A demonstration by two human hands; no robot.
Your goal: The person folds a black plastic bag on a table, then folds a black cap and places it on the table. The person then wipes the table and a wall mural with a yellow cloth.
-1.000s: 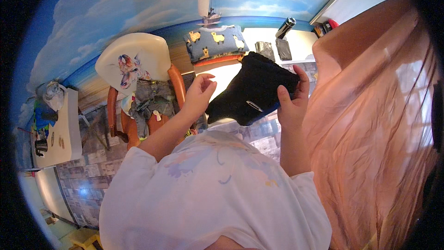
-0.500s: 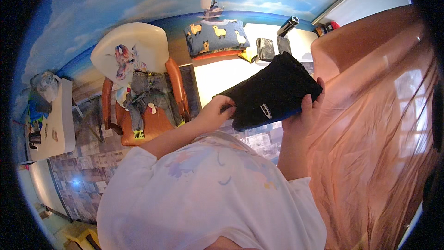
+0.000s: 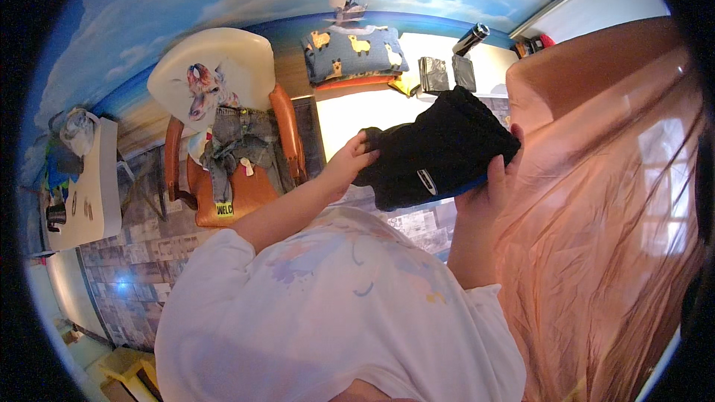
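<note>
Both hands hold up a folded black garment in front of my chest. A small white oblong mark shows on its near face, and a strip of blue runs along its lower edge. The left end is pinched by the fingers of my left hand. At the other end my right hand grips the right side, with its thumb on the near face and fingertips curling round the edge. What kind of garment it is, I cannot tell.
Ahead stands a white table with a folded blue llama-pattern sweater, black packets and a black cylinder. Grey jeans lie on an orange-brown chair to the left. Peach fabric covers the right side; a white desk stands far left.
My left hand has shifted up slightly at the left end of the black garment, whose left edge now looks more bunched. My right hand keeps its hold.
</note>
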